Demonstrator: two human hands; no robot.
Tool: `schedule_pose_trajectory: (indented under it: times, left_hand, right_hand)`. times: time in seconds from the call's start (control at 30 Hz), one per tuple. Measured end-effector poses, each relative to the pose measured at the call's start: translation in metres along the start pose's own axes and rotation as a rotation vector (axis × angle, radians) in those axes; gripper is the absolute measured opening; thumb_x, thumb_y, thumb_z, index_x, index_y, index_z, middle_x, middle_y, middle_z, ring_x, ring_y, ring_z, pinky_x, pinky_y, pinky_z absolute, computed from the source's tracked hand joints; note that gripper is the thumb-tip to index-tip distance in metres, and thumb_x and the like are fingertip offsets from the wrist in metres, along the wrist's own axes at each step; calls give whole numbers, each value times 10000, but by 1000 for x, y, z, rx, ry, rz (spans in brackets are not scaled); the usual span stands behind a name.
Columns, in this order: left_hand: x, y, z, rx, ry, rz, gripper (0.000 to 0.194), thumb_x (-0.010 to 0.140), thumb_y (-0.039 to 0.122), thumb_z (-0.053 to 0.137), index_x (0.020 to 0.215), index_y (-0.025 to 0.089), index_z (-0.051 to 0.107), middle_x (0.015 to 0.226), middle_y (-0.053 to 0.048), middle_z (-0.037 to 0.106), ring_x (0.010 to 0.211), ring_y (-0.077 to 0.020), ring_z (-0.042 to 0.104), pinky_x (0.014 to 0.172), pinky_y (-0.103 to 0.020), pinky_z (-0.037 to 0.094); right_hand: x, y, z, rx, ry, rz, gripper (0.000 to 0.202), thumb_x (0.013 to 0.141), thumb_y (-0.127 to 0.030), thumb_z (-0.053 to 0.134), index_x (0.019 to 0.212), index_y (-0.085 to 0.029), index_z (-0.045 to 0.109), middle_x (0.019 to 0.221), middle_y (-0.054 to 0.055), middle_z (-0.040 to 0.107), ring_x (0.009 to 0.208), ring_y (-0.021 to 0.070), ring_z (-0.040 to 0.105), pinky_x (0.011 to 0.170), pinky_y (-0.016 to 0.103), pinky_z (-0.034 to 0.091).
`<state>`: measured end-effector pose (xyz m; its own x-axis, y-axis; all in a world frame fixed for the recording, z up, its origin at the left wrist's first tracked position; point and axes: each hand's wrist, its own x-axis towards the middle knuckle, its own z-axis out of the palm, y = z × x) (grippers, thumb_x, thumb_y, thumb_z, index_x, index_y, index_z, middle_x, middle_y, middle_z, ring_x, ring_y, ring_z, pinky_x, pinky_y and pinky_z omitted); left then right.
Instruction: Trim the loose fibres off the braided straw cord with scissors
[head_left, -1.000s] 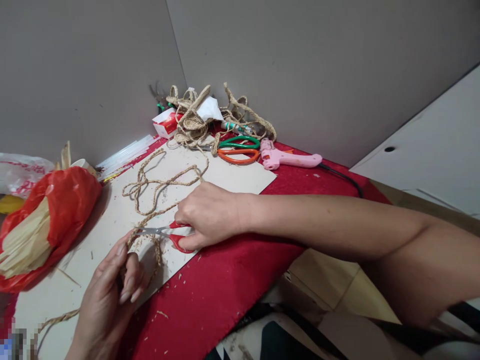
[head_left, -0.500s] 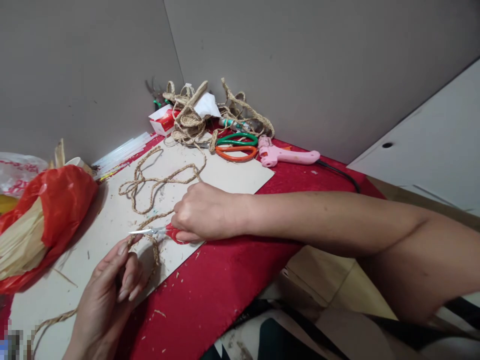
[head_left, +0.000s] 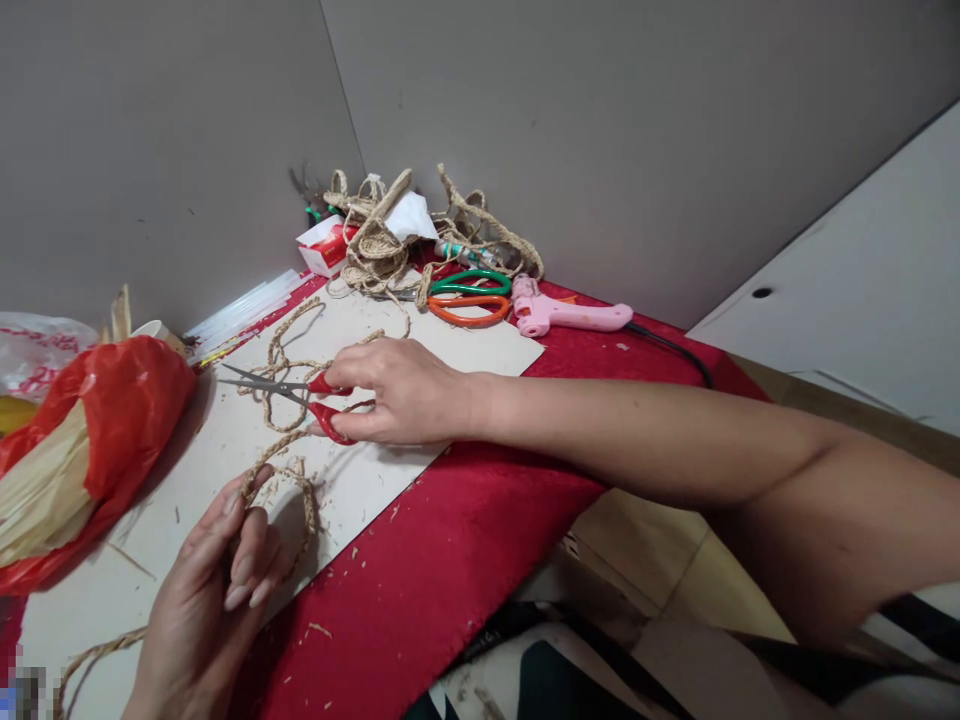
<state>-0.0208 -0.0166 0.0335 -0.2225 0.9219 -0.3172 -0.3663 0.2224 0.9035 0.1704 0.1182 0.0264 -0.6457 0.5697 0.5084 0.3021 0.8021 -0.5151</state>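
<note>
My right hand [head_left: 397, 388] has its fingers through the red handles of a small pair of scissors [head_left: 289, 388]; the blades are spread and point left, above the board. Below and to the left, my left hand [head_left: 232, 560] pinches a braided straw cord [head_left: 306, 500] between thumb and fingers. A short loop of this cord curls beside the fingers, and another stretch runs out under my left wrist to the lower left. More of the braided cord lies in loose loops on the white board [head_left: 480, 365], partly hidden behind the scissors and my right hand.
A red plastic bag [head_left: 142, 400] of pale husks sits at left, near clear glue sticks [head_left: 247, 315]. Along the back lie a heap of braided cord [head_left: 375, 245], larger scissors with green and orange handles [head_left: 472, 298], and a pink glue gun [head_left: 570, 312] with a black cable.
My right hand has moved up and away from the cord at my left fingertips. The scissors have gone from nearly closed blades to spread ones. My left hand has hardly moved.
</note>
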Motion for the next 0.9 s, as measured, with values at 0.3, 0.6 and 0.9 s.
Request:
schedule_pose_trajectory:
  times: [0.3, 0.6, 0.9]
  left_hand:
    - [-3, 1, -1, 104, 63, -45, 144, 730, 260, 730, 775, 147, 651, 520, 80, 335, 396, -22, 194, 343, -127, 217]
    - [-10, -11, -3, 403, 112, -107, 412, 623, 318, 807, 1008, 202, 716, 771, -62, 694, 673, -169, 622, 586, -228, 484]
    - [-17, -19, 1, 749, -97, -28, 262, 701, 396, 740, 893, 219, 761, 811, -100, 730, 757, -246, 642, 727, -323, 480]
  right_hand:
    - [6, 4, 11, 785, -303, 233, 336, 757, -329, 630, 541, -144, 450, 518, -75, 390, 523, 43, 372, 542, 203, 290]
    - [8, 6, -8, 764, -442, 212, 311, 768, -285, 599, 525, -131, 481, 475, -75, 417, 487, 32, 378, 515, 202, 285]
    - [-3, -18, 3, 625, -596, 155, 223, 726, -178, 556, 521, -133, 481, 455, -93, 366, 474, 24, 327, 474, 180, 250]
